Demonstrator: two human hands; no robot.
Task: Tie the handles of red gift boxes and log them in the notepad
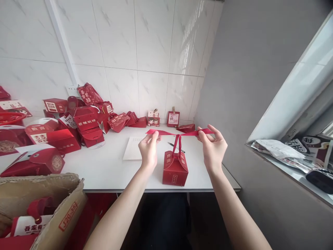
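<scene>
A small red gift box (175,171) with gold characters stands upright near the table's front edge. From its top rises a red ribbon (178,144), crossed above the box and pulled out to both sides. My left hand (150,149) pinches one end of the ribbon between thumb and fingers. The other end is pinched in my right hand (213,147), some of whose fingers are raised. Both hands are above the table, apart from the box on either side. Behind the box lie a pen (171,144) and a white paper pad (132,148), partly covered by my left hand.
Many red gift boxes (87,119) crowd the table's left side and back. An open cardboard carton (75,194) with red boxes inside stands at front left. On the right, a grey wall bounds the table; packets (279,149) and a dark object (319,180) lie on the sill.
</scene>
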